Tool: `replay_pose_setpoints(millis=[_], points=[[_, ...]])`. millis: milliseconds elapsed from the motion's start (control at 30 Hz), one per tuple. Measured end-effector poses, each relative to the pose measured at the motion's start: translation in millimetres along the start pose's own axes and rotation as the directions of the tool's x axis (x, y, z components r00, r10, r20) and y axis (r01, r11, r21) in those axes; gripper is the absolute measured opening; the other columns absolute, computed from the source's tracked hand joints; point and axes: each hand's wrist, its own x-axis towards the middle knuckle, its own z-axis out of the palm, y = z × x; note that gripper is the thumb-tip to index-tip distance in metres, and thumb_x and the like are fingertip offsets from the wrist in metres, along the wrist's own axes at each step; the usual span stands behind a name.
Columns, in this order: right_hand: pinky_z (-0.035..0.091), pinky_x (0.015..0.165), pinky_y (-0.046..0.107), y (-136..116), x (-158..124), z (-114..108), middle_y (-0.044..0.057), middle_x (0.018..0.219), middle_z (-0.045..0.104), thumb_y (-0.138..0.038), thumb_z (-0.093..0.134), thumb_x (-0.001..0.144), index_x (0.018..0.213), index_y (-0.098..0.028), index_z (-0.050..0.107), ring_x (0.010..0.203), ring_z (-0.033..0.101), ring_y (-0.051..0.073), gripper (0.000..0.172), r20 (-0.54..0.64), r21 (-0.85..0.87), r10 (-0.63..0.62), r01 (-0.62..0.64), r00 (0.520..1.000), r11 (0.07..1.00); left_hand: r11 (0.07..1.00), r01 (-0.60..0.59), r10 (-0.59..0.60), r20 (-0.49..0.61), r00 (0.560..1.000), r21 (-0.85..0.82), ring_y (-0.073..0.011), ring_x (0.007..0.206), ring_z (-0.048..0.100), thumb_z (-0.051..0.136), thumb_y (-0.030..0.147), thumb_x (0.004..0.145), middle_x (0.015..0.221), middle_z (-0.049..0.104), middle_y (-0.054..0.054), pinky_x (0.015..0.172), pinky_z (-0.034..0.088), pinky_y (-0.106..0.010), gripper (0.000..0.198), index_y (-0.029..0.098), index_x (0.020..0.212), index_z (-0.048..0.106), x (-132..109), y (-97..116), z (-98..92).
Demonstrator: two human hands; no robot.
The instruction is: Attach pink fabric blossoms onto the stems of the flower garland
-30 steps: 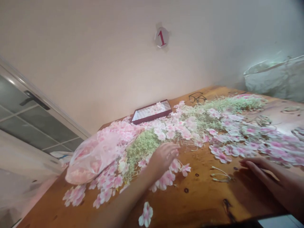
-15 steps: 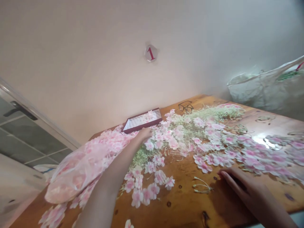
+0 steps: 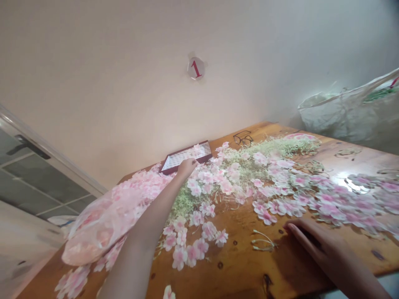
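Pink artificial blossoms (image 3: 209, 209), too many to count, spread across the middle of the bench (image 3: 237, 265). The left hand (image 3: 187, 167), fingers bunched together, reaches among them at the lower edge of the one dark red tray (image 3: 187, 157); whether it grips anything cannot be told. The right hand (image 3: 318, 245) lies flat, fingers together, on bare wood just beside one small bundle of wire stems (image 3: 263, 241). One blossom-filled plastic bag (image 3: 99, 228) sits lower left, one pair of glasses (image 3: 243, 138) at the far edge.
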Motion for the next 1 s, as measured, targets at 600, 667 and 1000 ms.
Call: replay_pose_setpoints(millis=[600, 667, 1000], points=[[0.045, 0.057, 0.021, 2.3, 1.6, -1.2, 0.001, 0.072, 0.062, -0.042, 0.037, 0.08, 0.074, -0.023, 0.055, 0.066, 0.058, 0.014, 0.028, 0.053, 0.012, 0.022, -0.023, 0.998, 1.0, 0.938, 0.073, -0.023, 0.149, 0.989, -0.338, -0.0124, 0.069, 0.055, 0.052, 0.031, 0.074, 0.071, 0.059, -0.001, 0.07, 0.042, -0.032, 0.022, 0.01, 0.074, 0.057, 4.9, 4.8, 34.9], [0.045, 0.058, 0.02, 2.0, 2.0, -1.8, 0.001, 0.075, 0.063, -0.041, 0.037, 0.08, 0.074, -0.022, 0.055, 0.068, 0.059, 0.014, 0.027, 0.057, 0.01, 0.02, -0.02, 0.998, 1.0, 0.921, 0.055, -0.02, 0.095, 0.995, -0.386, -0.014, 0.072, 0.055, 0.056, 0.03, 0.069, 0.072, 0.06, -0.002, 0.073, 0.04, -0.033, 0.019, 0.011, 0.073, 0.058, 5.8, 7.2, 33.1], [0.047, 0.052, 0.021, -0.8, 5.9, -3.2, 0.001, 0.068, 0.063, -0.041, 0.037, 0.08, 0.073, -0.021, 0.056, 0.06, 0.059, 0.014, 0.028, 0.013, -0.035, -0.038, 0.039, 0.999, 0.999, 0.635, -0.034, -0.051, -0.085, 0.995, -0.772, -0.0151, 0.078, 0.055, 0.059, 0.036, 0.062, 0.079, 0.06, -0.003, 0.078, 0.04, -0.028, 0.025, 0.014, 0.073, 0.059, -39.4, 25.2, -8.4]])
